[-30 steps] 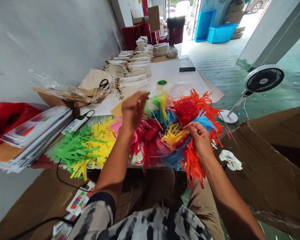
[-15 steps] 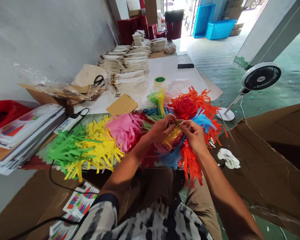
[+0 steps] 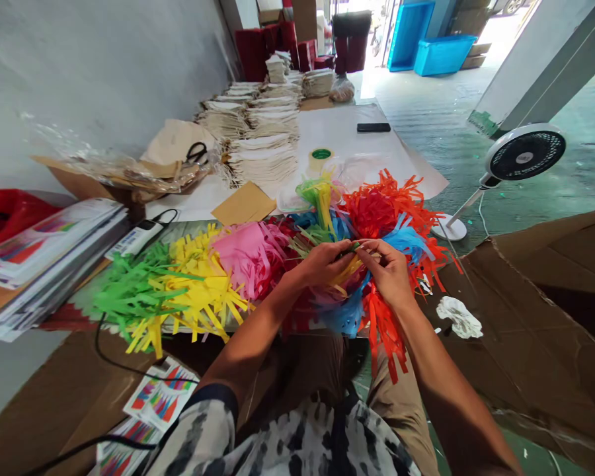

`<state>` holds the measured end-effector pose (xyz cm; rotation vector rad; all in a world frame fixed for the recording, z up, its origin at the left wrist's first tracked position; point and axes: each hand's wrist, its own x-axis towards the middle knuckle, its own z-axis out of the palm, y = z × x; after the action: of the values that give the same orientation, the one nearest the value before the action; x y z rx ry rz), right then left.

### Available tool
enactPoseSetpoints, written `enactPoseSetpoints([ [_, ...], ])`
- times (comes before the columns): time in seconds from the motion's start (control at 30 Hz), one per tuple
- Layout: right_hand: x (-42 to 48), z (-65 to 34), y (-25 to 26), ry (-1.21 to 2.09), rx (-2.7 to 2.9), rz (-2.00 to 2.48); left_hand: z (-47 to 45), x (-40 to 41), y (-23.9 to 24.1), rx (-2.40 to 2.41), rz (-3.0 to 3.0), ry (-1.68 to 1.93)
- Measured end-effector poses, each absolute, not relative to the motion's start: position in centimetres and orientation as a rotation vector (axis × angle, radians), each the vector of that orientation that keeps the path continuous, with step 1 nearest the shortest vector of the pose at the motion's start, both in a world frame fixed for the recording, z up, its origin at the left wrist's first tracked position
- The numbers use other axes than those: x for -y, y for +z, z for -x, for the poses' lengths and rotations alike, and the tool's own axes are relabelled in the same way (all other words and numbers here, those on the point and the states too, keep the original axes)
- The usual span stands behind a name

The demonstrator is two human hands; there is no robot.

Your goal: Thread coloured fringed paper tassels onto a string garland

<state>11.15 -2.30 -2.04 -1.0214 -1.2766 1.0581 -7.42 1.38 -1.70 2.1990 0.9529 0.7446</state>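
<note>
My left hand (image 3: 326, 264) and my right hand (image 3: 387, 270) meet over a heap of fringed tissue paper. Both are closed in a pinch on a paper tassel, whose green end (image 3: 356, 246) shows between the fingertips; much of it is hidden by the hands. Below them hang blue fringe (image 3: 344, 318) and orange fringe (image 3: 383, 330). To the left lie pink (image 3: 250, 254), yellow (image 3: 203, 271) and green tassels (image 3: 133, 281). Beyond my hands are a yellow-green tassel (image 3: 322, 201), a bunch of orange-red tassels (image 3: 377, 205) and a light blue one (image 3: 405, 239).
Stacks of cream bags (image 3: 262, 158) stand along the wall. A tape roll (image 3: 321, 156), a black phone (image 3: 373, 127) and a brown envelope (image 3: 244, 203) lie on the table. Scissors (image 3: 197, 153) rest at left. A fan (image 3: 525, 157) stands right, behind a cardboard box (image 3: 540, 284).
My left fingers have come lower and closer together at the green end. My right hand keeps its pinch almost in place. The whole view has shifted slightly.
</note>
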Motion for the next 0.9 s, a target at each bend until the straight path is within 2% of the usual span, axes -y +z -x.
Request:
enactPoseSetpoints([
  [0.2,2.4,-10.7,-2.0,1.024,1.290,1.037,7.7,-1.0,-1.6,-0.988,-2.153,0.767],
  [0.57,2.7,-10.3,-1.7,0.985,1.250,1.085,7.9,0.1,-1.3,-1.102,-1.960,1.056],
  [0.9,2.6,-9.9,-1.8,0.933,1.265,1.091,7.7,-0.2,-1.8,-0.996,-1.770,1.090],
])
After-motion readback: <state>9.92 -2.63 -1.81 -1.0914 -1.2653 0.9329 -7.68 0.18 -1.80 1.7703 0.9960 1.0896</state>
